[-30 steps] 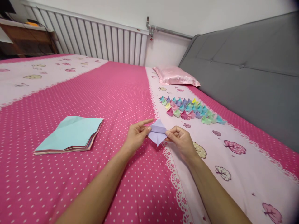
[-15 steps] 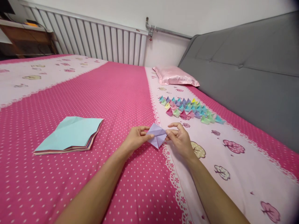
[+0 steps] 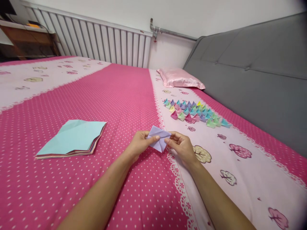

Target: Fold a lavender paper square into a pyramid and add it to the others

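Note:
A small piece of folded purple origami paper [image 3: 157,131] is held between my two hands above the bed. My left hand [image 3: 141,142] pinches its left side, thumb lying on top and fingers behind. On the right side, my right hand [image 3: 181,145] grips it with the thumb pressed on the front near the right corner and the fingers behind. Creases and layered flaps show on its face. Beyond my right hand, several small folded paper boats [image 3: 194,111] in many colours stand in rows on the bedspread.
A stack of square paper sheets [image 3: 72,137], light blue on top, lies to the left on the pink dotted bedspread [image 3: 115,95]. A pink pillow [image 3: 179,78] rests at the back near the grey headboard [image 3: 251,70]. A white radiator [image 3: 103,41] lines the far wall.
My right hand has shifted its grip: the thumb now presses further in on the paper's front, with the index finger tucked behind. The paper has turned slightly and moved a little left.

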